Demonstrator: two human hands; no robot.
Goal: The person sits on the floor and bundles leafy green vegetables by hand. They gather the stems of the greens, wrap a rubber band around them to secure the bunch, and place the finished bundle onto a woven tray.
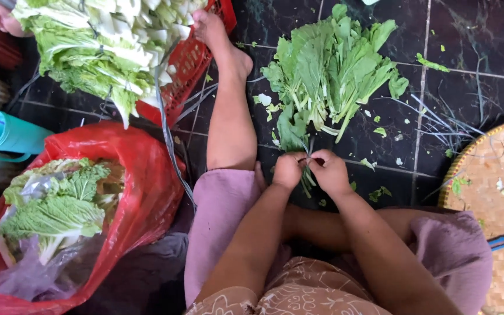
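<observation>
My left hand (287, 170) and my right hand (329, 172) meet low in the middle of the head view, both pinching the stems of a small bunch of leafy greens (296, 133) that lies on the dark tiled floor. Just beyond it spreads a larger pile of the same greens (338, 64), leaves fanned outward. My outstretched leg (229, 116) runs up the left of the pile, the foot against a red crate. Whether a tie or band is in my fingers I cannot tell.
A red plastic crate (189, 61) heaped with pale cabbages (97, 41) stands at top left. A red bag (141, 175) holds more cabbage leaves at lower left. A teal cup (4, 135) lies at far left. A woven tray (497, 192) sits at right, a blue handle (501, 241) on it.
</observation>
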